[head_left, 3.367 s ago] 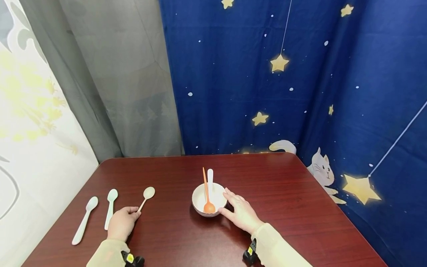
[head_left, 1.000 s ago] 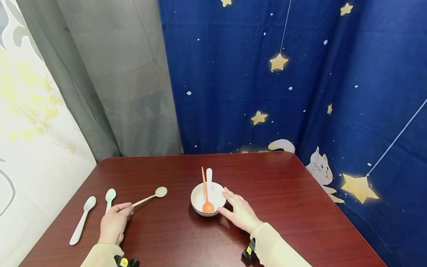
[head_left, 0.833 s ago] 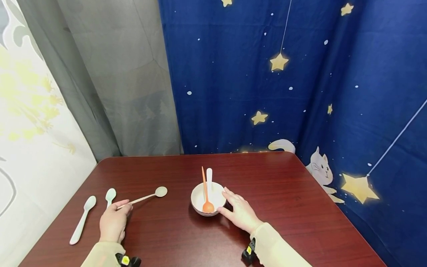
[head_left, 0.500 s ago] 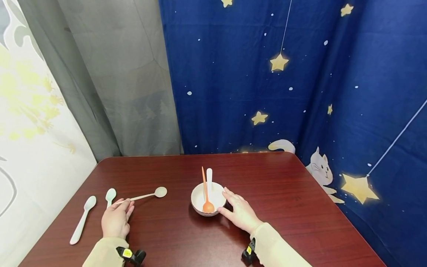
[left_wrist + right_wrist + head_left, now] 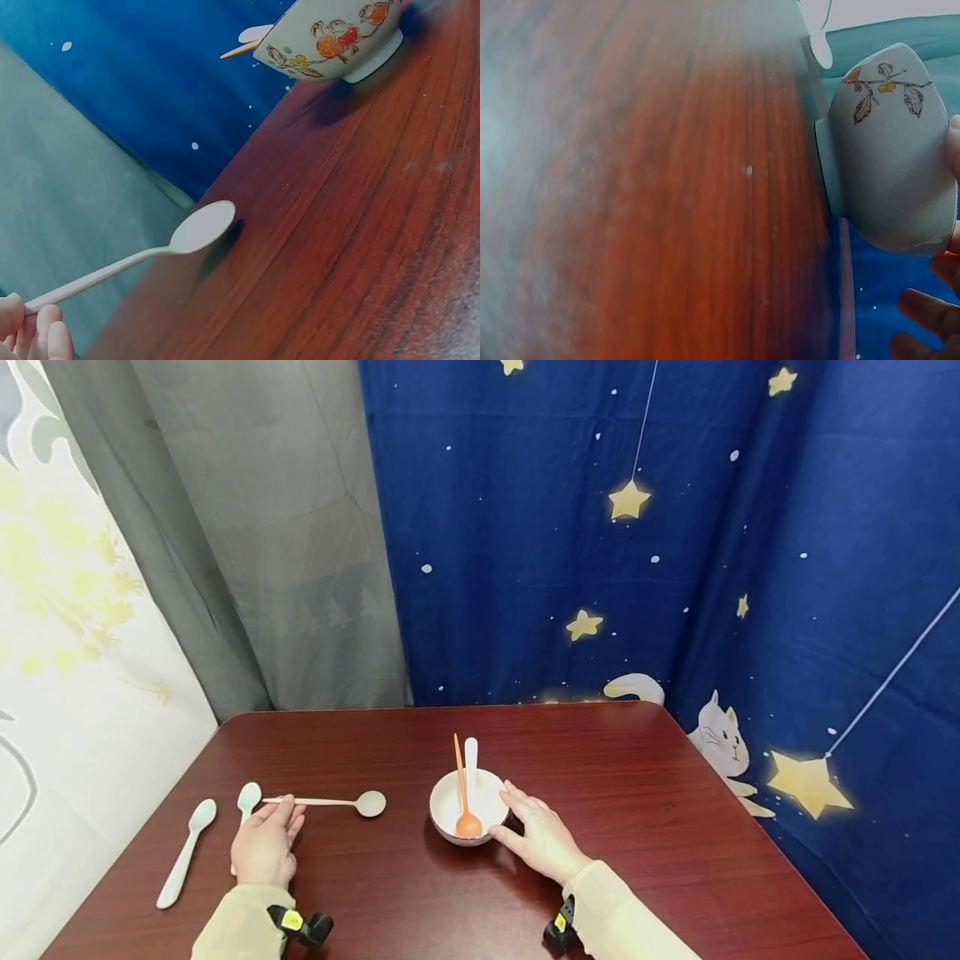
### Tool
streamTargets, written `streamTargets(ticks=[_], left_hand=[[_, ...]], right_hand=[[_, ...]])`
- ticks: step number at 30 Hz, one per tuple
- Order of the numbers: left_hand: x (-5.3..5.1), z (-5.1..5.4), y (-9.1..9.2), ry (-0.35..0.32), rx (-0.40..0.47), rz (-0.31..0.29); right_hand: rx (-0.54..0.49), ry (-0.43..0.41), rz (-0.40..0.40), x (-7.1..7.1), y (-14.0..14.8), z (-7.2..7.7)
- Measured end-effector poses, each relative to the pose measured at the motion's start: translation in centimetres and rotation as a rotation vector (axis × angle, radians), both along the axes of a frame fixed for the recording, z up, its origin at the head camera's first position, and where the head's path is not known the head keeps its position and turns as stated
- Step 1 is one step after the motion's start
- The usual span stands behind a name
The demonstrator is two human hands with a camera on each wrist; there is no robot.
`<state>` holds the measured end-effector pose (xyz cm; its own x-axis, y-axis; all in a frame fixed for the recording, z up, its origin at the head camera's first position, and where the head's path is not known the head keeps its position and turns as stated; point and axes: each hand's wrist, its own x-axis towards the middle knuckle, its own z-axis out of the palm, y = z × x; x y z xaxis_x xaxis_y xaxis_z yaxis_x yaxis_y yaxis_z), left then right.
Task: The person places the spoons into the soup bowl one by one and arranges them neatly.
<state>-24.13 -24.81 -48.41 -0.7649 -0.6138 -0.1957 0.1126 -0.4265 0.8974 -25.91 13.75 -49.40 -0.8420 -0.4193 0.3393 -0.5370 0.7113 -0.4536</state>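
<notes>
The slim cream plastic-looking spoon (image 5: 363,803) has swung nearly level since the earlier frame, its handle (image 5: 90,280) pinched near the end by the left hand (image 5: 265,850) at lower left, probably light, stiff and steadier held mid-handle.

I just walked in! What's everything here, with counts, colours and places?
Table: one, reddish-brown, foreground
Bowl: one, white, patterned, mid-table
Orange spoon: one, orange, in bowl
White utensil: one, white, in bowl
Cream spoon: one, cream, left of bowl
Mint spoon: one, pale mint, table's left
Leftmost spoon: one, whitish, table's left
Starry curtain: one or more, blue, back
Grey curtain: one, grey, back left
Floral cloth: one, white and yellow, far left
Wrist cameras: two, black, one per wrist
Sleeves: two, cream, lower edge
Left hand: one, pinching the cream spoon
Right hand: one, touching the bowl
</notes>
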Motion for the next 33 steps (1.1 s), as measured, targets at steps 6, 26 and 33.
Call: streamTargets(ticks=[6,26,33], left_hand=[[-0.3,0.7,0.2,-0.028,-0.06,-0.052],[-1.9,4.1,1.9,-0.056,-0.169,-0.225],[-2.3,5.3,2.9,-0.026,-0.167,-0.303]], right_hand=[[-0.001,-0.007,0.001,0.0,0.1,-0.1],[-0.006,0.005,0.001,0.0,0.0,0.0],[0.007,-0.011,0.002,0.0,0.1,0.0]])
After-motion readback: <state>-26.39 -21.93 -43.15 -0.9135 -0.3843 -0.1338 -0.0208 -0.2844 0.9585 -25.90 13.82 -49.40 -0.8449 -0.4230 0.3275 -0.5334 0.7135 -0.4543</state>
